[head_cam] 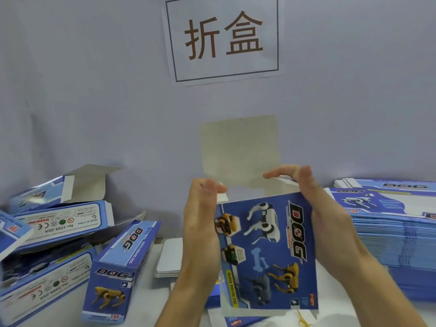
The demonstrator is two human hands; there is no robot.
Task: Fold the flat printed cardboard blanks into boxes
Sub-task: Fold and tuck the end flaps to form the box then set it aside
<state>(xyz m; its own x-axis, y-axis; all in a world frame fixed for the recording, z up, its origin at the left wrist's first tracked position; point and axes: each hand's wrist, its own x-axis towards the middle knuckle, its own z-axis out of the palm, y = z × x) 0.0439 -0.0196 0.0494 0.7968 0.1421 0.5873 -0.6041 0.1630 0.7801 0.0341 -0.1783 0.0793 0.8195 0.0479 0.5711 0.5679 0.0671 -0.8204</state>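
White table (151, 300) with folded boxes (122, 263), white cards (169, 258), stacked flat blanks (389, 232).

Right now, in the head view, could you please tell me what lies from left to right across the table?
Pile of folded boxes → upright folded box → white cards → left hand → box being folded → right hand → stack of flat blanks.

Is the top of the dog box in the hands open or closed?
Open. The dog box has its plain top flap standing straight up, untucked, above both hands.
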